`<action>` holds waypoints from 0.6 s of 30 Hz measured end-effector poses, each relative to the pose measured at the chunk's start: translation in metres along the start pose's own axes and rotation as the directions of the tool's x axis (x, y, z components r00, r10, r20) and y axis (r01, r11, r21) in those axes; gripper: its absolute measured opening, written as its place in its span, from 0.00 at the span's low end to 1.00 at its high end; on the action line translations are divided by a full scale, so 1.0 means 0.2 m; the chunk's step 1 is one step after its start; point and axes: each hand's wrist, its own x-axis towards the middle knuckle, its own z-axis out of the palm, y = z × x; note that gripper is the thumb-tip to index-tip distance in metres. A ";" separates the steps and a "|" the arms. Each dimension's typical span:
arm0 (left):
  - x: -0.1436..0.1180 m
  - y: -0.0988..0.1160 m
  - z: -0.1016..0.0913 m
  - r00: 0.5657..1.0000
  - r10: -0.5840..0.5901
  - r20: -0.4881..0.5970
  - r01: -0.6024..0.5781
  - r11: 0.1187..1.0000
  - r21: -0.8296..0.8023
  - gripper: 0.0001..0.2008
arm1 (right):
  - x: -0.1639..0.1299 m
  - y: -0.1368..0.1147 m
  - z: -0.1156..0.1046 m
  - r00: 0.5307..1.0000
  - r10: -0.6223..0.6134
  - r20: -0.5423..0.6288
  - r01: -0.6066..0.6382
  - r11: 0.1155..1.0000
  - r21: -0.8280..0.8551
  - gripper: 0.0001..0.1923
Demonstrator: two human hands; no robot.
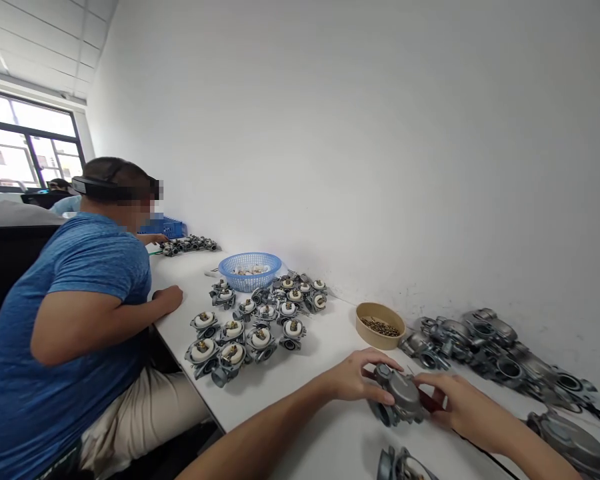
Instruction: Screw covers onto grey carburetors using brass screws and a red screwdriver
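Observation:
I hold a grey metal carburetor body (400,395) over the white table (325,427), low and right of centre. My left hand (356,377) grips its left side with the thumb under it. On its right side rests my right hand (455,399), fingertips touching the casting; something red shows under this hand. A tan bowl of small brass parts (380,325) stands just beyond my hands.
A row of bare grey carburetor bodies (485,347) lies along the wall at right. Several carburetors with white floats (253,327) sit left of the bowl, behind them a blue basket (250,270). A person in a blue shirt (75,313) sits at left.

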 end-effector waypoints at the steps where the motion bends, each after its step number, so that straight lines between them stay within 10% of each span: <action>1: 0.00 0.00 -0.01 1.000 0.012 0.004 -0.012 1.000 0.003 0.33 | 0.00 0.00 0.01 1.000 -0.002 0.006 0.002 1.000 0.002 0.21; 18: 0.05 -0.15 0.01 1.000 -0.007 -0.027 0.002 0.981 -0.195 0.36 | 0.02 0.00 0.05 1.000 0.020 0.007 -0.021 0.999 0.033 0.12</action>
